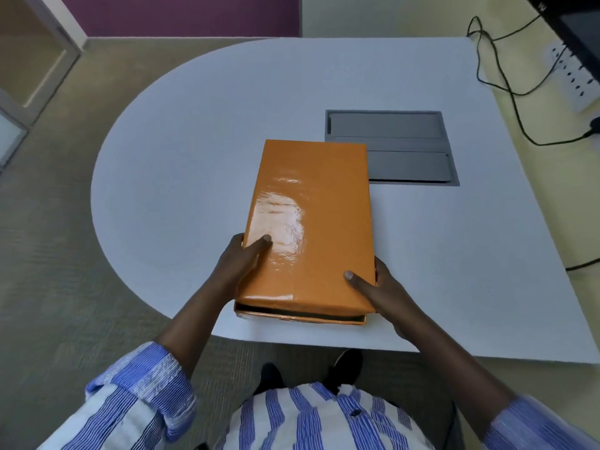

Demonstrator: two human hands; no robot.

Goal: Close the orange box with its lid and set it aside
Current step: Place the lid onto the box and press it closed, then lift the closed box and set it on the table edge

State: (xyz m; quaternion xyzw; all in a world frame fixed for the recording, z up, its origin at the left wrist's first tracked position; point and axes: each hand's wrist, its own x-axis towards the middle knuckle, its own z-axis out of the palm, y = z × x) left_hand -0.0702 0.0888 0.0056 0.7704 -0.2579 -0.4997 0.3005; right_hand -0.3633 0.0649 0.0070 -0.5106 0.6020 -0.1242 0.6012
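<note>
Lid [308, 222] over box [298, 317] at near desk [181, 151] edge, near end raised, dark gap showing. Left hand [242, 264] and right hand [386, 292] grip closed on lid's near corners, thumbs on top, likely to align and press.

Shirt [311, 417] striped blue and white, buttoned down the front; long sleeves [139, 394] cuffed back at the forearms; black shoes [345, 363] below.
</note>
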